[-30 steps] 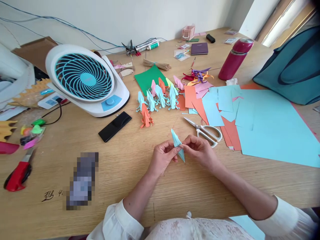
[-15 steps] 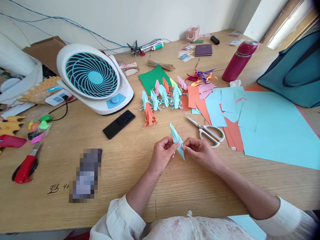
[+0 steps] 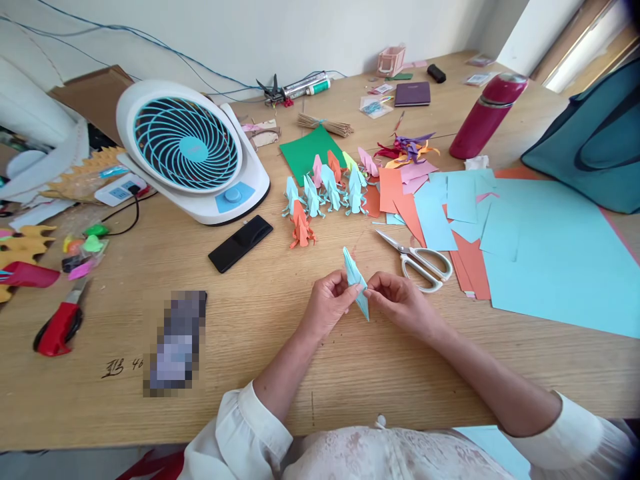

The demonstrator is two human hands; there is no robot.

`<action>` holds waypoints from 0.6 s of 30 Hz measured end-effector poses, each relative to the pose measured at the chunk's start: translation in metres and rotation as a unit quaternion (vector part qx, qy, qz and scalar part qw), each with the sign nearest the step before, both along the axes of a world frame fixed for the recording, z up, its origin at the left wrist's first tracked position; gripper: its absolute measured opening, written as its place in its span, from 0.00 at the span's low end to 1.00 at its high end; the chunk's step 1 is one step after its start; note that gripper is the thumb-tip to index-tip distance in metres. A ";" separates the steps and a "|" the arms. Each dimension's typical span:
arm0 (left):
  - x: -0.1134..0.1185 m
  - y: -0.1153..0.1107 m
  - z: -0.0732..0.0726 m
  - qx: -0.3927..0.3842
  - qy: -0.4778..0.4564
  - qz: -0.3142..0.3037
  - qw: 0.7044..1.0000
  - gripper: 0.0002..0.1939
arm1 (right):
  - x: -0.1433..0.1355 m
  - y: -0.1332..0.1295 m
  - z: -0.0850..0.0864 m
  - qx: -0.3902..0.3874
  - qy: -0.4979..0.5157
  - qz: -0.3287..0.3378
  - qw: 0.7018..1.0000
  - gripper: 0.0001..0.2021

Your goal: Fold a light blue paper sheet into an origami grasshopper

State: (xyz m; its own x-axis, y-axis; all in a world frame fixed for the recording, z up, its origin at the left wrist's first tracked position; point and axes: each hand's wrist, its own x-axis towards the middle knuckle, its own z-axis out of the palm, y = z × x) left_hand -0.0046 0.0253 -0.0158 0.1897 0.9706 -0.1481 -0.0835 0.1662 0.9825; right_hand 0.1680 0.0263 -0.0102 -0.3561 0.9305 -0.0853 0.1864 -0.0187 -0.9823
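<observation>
A narrow folded light blue paper piece (image 3: 355, 272) is held above the wooden table, slanting with one pointed end up and the other down. My left hand (image 3: 330, 303) pinches its left side between thumb and fingers. From the right, my right hand (image 3: 400, 301) pinches the paper's edge near its middle with closed fingertips. Beyond my hands stand several folded paper figures, light blue ones (image 3: 331, 189) and an orange one (image 3: 301, 227) at the front. White-handled scissors (image 3: 427, 267) lie just beyond my right hand.
A white fan (image 3: 255, 173) and black phone (image 3: 241, 243) are at left, with red-handled scissors (image 3: 59, 328) farther left. Blue sheets (image 3: 565, 260), orange strips (image 3: 473, 267), a magenta bottle (image 3: 487, 117) and a teal bag (image 3: 590, 147) occupy the right. Green paper (image 3: 310, 150) lies behind the figures.
The camera view has shifted slightly, so the table items appear a little to the right and higher. Both hands keep nearly the same pinch on the folded blue paper.
</observation>
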 end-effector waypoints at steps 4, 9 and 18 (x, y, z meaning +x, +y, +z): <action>-0.001 0.000 -0.002 0.023 0.038 -0.011 0.999 0.14 | -0.001 -0.002 0.002 0.040 -0.038 -0.017 0.998 0.12; -0.003 0.000 -0.002 0.054 0.069 0.029 0.996 0.14 | -0.001 -0.003 0.002 0.016 -0.022 0.016 0.999 0.12; 0.005 -0.003 0.004 0.007 -0.013 0.084 0.996 0.15 | -0.009 -0.006 0.004 0.032 -0.059 0.034 0.997 0.15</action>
